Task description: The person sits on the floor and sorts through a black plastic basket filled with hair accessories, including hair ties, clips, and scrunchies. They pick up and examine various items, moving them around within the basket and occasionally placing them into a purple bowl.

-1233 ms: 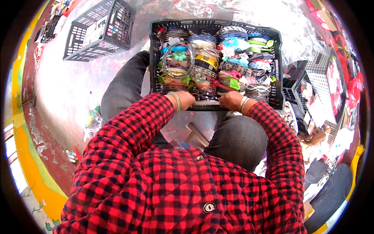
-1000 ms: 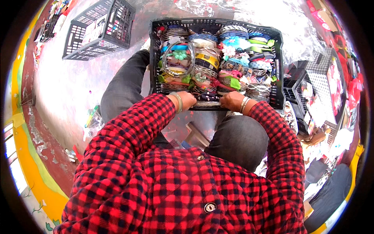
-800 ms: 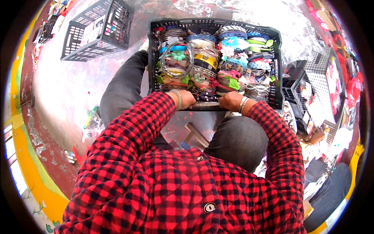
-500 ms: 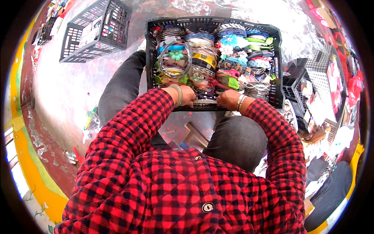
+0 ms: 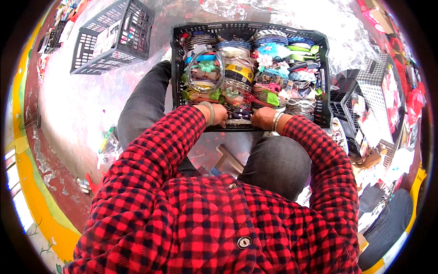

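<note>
Black plastic crate [image 5: 325, 68] is directly in front of the person, and it is full of headbands [image 5: 300, 106], packed in four rows which run from its far side to its near side. On the left of this crate, well apart from it, one grey slotted crate [image 5: 136, 36] stands on the floor. The left leg [image 5: 145, 96], in dark trousers, passes along the crate's left side, and the right knee [image 5: 279, 166] is below its near rim. A clear round hoop [image 5: 222, 68] lies on the crate's leftmost row. At the near rim are the left hand [image 5: 218, 115] and the right hand [image 5: 263, 118], apart from each other, both with curled fingers. Between them, a narrow glittering band [image 5: 238, 122] runs along this rim. Fingertips are hidden, so I cannot tell if they are clamped on the band or on the crate. Inside the hoop shows a small green flower [image 5: 206, 66].
</note>
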The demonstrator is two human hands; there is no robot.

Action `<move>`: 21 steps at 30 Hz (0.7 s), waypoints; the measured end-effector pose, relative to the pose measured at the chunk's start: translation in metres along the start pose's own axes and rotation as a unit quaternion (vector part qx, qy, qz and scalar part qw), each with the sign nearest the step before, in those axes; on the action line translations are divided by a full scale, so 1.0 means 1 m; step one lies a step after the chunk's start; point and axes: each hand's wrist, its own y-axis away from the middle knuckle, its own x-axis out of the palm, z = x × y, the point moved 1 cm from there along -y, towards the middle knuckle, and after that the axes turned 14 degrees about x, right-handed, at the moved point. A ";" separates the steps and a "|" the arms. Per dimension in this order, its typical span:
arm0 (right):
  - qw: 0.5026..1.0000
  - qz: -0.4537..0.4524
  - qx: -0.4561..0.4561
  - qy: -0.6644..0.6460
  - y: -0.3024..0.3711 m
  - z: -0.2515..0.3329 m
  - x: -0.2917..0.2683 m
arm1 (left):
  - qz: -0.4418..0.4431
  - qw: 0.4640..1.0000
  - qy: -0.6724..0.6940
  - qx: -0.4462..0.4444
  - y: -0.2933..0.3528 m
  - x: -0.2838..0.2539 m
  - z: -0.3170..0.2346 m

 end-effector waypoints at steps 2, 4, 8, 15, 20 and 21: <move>1.000 -0.002 -0.011 -0.008 0.001 0.003 -0.009 | -0.008 0.999 0.013 0.030 0.001 0.000 0.006; 1.000 0.004 -0.017 -0.002 0.000 0.000 -0.009 | -0.001 1.000 0.017 -0.003 0.004 -0.003 0.001; 0.995 -0.017 0.015 -0.098 0.014 0.014 -0.036 | -0.008 1.000 -0.012 -0.010 0.014 -0.015 -0.017; 0.986 -0.026 0.064 -0.153 0.011 0.014 -0.025 | -0.122 0.991 0.054 0.029 0.001 -0.019 -0.024; 0.957 0.077 0.123 -0.250 0.008 0.017 -0.030 | -0.157 0.979 0.125 -0.030 -0.003 -0.004 -0.021; 0.949 0.092 0.143 -0.267 0.008 0.017 -0.031 | -0.165 0.976 0.135 -0.042 -0.003 -0.005 -0.022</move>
